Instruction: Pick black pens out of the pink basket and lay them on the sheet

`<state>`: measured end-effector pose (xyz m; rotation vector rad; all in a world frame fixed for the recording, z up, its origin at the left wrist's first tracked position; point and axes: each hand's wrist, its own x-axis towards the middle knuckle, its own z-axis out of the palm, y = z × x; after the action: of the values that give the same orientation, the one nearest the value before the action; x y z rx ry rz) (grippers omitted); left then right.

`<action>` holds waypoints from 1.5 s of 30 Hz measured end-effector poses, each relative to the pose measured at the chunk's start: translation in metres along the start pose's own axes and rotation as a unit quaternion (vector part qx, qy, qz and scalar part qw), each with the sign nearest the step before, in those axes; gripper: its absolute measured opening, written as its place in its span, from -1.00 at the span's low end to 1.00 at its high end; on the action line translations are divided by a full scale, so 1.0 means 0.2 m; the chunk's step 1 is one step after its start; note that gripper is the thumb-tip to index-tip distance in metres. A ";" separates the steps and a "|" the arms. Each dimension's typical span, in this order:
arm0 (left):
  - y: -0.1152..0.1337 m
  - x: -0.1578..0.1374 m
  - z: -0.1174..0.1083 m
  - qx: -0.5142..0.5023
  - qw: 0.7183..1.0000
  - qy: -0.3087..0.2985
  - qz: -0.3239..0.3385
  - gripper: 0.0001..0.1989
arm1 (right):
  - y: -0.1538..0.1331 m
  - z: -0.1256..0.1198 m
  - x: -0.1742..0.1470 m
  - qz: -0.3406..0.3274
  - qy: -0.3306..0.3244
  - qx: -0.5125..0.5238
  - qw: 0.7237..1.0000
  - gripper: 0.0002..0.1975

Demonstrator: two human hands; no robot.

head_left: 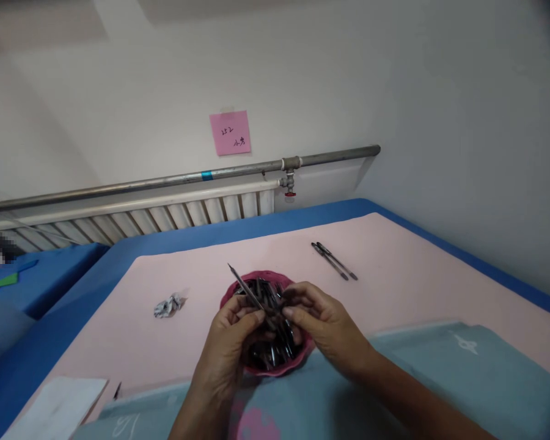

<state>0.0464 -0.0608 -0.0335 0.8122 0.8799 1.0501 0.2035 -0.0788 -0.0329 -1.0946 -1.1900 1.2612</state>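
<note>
While the left hand (pixel 231 333) pinches a slim pen (pixel 244 285) tip-up above the pink basket (pixel 279 370), the right hand (pixel 321 318) has thumb and fingers bunched over it too; hard to tell what's in there. Progress-wise, two whole-looking pens (pixel 330 261) past the basket, to its right, are probably done. The basket's packed with dark pens or pen parts (pixel 275 354), so likely loads left.

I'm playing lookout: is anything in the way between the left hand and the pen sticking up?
Nothing visible: the left hand appears to hold the pen. The other dark pens sit lower, in the pink basket, not between them.
</note>
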 end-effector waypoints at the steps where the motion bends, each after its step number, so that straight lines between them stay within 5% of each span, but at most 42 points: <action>1: 0.00 0.00 0.00 -0.002 1.000 0.012 0.003 -0.71 | 0.00 0.00 0.00 -0.001 -0.002 -0.016 1.000 -0.85; 14: -0.01 0.00 0.01 0.000 0.999 0.048 0.013 -0.72 | 0.03 0.01 0.00 0.007 -0.049 -0.099 0.994 -0.82; 26: -0.01 0.00 0.01 0.020 0.999 0.033 0.012 -0.72 | 0.02 -0.02 0.01 -0.102 -0.031 -0.210 0.972 -0.76; 32: 0.00 -0.01 0.03 -0.023 0.998 0.050 0.016 -0.70 | 0.02 0.00 0.00 -0.013 -0.061 -0.165 0.984 -0.60; 45: -0.03 0.00 0.03 0.037 0.998 0.035 0.040 -0.73 | 0.03 0.01 -0.01 -0.024 -0.050 -0.225 0.973 -0.82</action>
<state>0.0542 -0.0636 -0.0363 0.8829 0.9567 1.1264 0.2017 -0.0814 -0.0388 -1.3281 -1.6206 1.0414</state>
